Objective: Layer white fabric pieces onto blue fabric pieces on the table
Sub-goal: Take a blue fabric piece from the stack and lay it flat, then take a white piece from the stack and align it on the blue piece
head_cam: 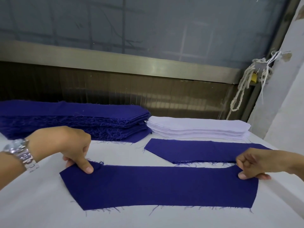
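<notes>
- two blue cuts flat on the white surface (41,203): near blue piece (158,186) across the lower centre, far blue piece (197,150) just above it at centre right, a thin gap between.
- left grip (72,150), centre left, closed in a pinch on the near blue piece's upper left corner, thumb on top; wristwatch (21,153) on that wrist.
- right grip (256,163), right edge, pinching the same piece's upper right corner, thumb on top.
- stack of blue pieces (74,119) at middle left, stack of white pieces (197,129) touching it on the right, both above the far blue piece.
- knotted cord (243,89) hanging at upper right.
</notes>
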